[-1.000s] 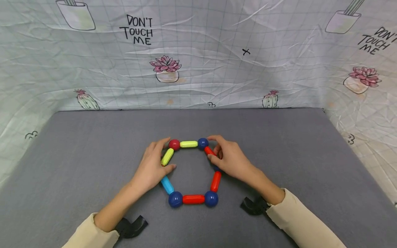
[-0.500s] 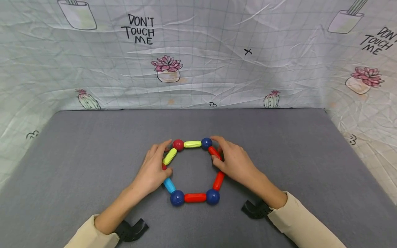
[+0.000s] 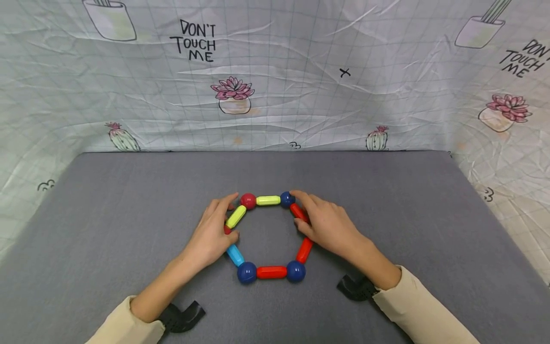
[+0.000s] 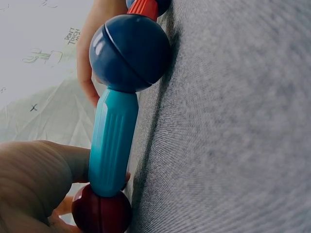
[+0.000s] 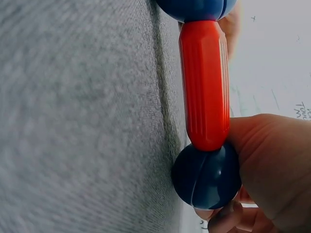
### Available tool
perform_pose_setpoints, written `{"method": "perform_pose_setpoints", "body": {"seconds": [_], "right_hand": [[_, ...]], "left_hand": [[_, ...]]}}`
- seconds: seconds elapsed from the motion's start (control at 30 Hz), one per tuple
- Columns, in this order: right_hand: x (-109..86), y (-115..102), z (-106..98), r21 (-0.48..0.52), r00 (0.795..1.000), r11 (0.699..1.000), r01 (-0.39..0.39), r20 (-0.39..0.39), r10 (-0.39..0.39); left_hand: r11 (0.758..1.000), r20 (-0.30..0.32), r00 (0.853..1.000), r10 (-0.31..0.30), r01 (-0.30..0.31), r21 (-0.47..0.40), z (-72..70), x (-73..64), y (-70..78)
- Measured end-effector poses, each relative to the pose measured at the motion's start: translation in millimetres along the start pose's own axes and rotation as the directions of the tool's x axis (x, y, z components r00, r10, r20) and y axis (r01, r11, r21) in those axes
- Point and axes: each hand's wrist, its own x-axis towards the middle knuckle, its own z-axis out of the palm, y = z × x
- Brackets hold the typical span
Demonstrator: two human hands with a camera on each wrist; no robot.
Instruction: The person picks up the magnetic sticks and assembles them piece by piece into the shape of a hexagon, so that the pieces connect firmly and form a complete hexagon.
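Note:
A six-sided ring of toy magnetic sticks and balls lies on the grey table. On its left side, my left hand (image 3: 210,234) grips the corner at a red ball (image 4: 102,211), thumb inside the ring and fingers outside. A light-blue stick (image 4: 114,143) and a yellow-green stick (image 3: 236,217) meet there. My right hand (image 3: 328,223) holds the opposite corner, around a blue ball (image 5: 206,175) between two red sticks; in the head view this hand hides that ball. Another red ball (image 3: 248,201) and a yellow-green stick (image 3: 268,200) form the far side. Blue balls flank a red stick (image 3: 271,273) nearest me.
Grey cloth covers the table (image 3: 150,191). A white printed sheet (image 3: 283,95) hangs along the back and sides. Black wrist straps (image 3: 182,319) jut out below the beige sleeves (image 3: 425,306).
The ring has shifted slightly right and looks a little wider. My right hand has moved slightly right with its corner. My left thumb has drawn back toward the left corner.

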Motion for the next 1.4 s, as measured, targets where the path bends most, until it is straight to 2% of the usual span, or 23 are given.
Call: {"method": "perform_pose_setpoints", "body": {"seconds": [0.27, 0.63, 0.77, 1.1, 1.27, 1.4], "right_hand": [[-0.7, -1, 0, 0.015, 0.999, 0.999, -0.032, 0.008, 0.032], [-4.8, -6, 6, 0.033, 0.997, 0.997, -0.072, 0.034, 0.071], [-5.8, -6, 7, 0.017, 0.997, 0.997, -0.074, 0.022, 0.074], [-4.3, -7, 4, 0.008, 0.998, 0.998, -0.06, 0.007, 0.06], [-4.5, -7, 0, 0.014, 0.997, 0.997, -0.077, 0.027, 0.077], [-4.4, -6, -5, -0.022, 0.996, 0.997, -0.076, 0.048, 0.077]], "left_hand": [[1.0, 0.01, 1.0, -0.011, 0.011, -0.005, 1.3, 0.2, -0.1], [0.999, 0.007, 1.0, 0.018, -0.018, -0.031, 6.8, -5.8, -4.6], [0.999, 0.003, 1.0, 0.024, -0.024, -0.038, 8.1, -6.9, -4.7], [0.999, -0.012, 0.999, 0.034, -0.034, -0.012, 3.3, -4.0, -2.3], [0.999, -0.013, 0.999, 0.043, -0.043, -0.018, 1.1, -1.8, -1.4], [0.999, -0.006, 0.999, 0.047, -0.047, -0.023, -1.3, -0.3, -0.4]]}}
